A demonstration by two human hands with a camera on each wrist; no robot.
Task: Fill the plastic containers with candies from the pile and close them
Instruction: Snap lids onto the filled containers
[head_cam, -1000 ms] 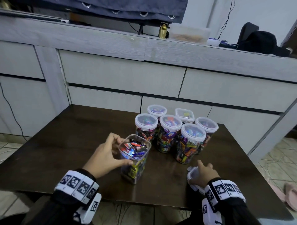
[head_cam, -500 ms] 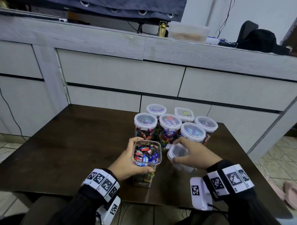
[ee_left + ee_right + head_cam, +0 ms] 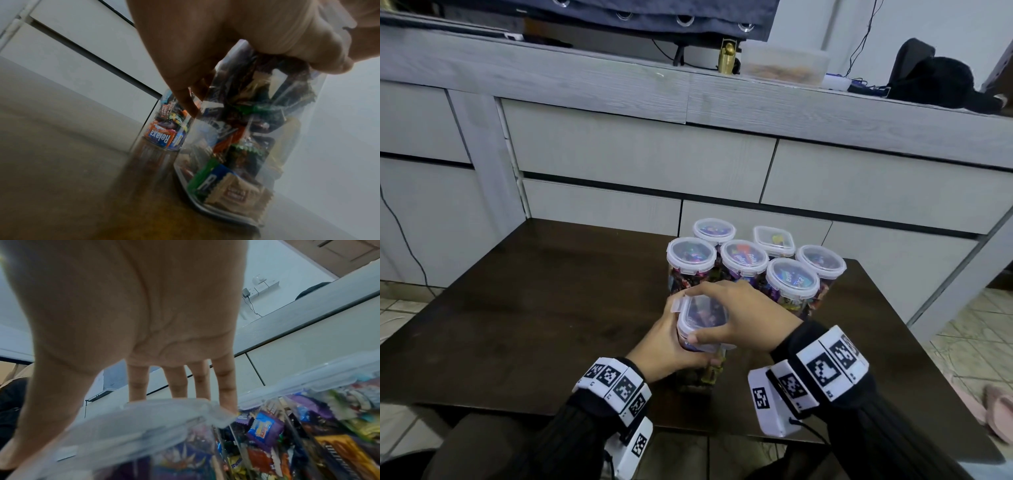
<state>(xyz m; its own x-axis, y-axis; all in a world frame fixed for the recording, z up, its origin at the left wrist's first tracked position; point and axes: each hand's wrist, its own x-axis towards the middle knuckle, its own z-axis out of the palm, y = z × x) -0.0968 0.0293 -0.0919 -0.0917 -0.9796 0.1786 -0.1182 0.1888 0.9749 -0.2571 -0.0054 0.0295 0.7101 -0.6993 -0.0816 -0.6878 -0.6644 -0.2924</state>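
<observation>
Head view: a clear square container packed with wrapped candies stands near the front edge of a dark wooden table, just in front of a cluster of six lidded containers, likewise full of candies; left hand wraps the near container's upper wall from the left, fingers curled round it; right hand reaches over from the right and holds a clear lid on the container's mouth, thumb on the near edge, fingers spread over the far edge; whether the lid is clipped down I cannot tell; one corner flap sticks up at the far left. Left wrist view: container upright on the table, base flat, a neighbouring container close behind it. Right wrist view: fingers fairly straight, tips on the lid's far side; lidded containers just beyond. Behind the table, a grey cabinet with drawers; black bag on its top; both wrists wear marker-printed bands.
</observation>
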